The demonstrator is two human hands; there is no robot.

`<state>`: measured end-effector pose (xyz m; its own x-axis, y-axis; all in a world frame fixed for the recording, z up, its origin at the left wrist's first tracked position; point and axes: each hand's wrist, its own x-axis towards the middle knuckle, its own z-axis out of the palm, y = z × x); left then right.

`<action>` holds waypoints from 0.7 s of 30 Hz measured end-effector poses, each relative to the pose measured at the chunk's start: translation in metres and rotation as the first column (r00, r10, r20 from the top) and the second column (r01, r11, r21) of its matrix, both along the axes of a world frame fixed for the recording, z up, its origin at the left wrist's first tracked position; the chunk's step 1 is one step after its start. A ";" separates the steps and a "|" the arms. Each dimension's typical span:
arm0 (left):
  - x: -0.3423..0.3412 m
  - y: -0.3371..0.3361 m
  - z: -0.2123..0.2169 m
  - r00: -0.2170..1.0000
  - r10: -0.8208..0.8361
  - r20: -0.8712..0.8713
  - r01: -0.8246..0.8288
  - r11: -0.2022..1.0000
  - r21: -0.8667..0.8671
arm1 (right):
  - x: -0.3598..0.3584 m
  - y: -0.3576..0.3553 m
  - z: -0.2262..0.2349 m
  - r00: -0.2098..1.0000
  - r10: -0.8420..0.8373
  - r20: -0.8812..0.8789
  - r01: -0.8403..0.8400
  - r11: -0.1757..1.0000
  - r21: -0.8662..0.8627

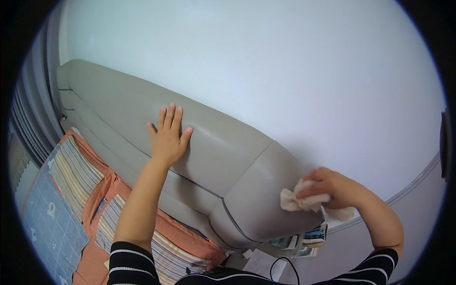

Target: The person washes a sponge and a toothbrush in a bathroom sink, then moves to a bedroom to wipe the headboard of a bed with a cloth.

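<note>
A long grey padded headboard (209, 128) with dark seams runs from the far left to the near right along a white wall. My left hand (169, 140) lies on its upper panel, fingers spread and holding nothing. At the headboard's right end, my right hand (332, 185) grips a bunched cream cloth (304, 198). The cloth is against or very close to the rounded corner; which of the two I cannot tell. Part of it hangs below the hand, and the fingers are slightly blurred.
Below the headboard, a bed has striped pillows (76, 175), an orange sheet (90, 263) and a blue patterned cover (50, 237). Grey curtains (33, 114) hang at left. Beside the headboard's right end are papers (263, 263), a black cable (295, 268) and books (313, 237).
</note>
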<state>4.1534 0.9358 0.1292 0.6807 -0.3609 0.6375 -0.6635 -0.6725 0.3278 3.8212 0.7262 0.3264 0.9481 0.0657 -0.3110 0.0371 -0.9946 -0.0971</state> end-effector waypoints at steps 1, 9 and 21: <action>0.003 0.004 -0.002 1.000 0.021 0.010 -0.021 1.000 0.010 | 0.017 0.001 -0.015 0.989 0.068 0.130 -0.060 0.996 -0.070; 0.000 -0.014 -0.007 1.000 -0.012 0.007 0.012 1.000 -0.013 | 0.222 0.039 -0.090 0.445 0.664 0.601 -0.467 0.744 -0.478; -0.004 -0.004 0.005 0.993 -0.013 -0.119 0.019 0.998 0.052 | -0.014 0.041 -0.046 0.934 0.350 0.072 -0.331 0.924 -0.193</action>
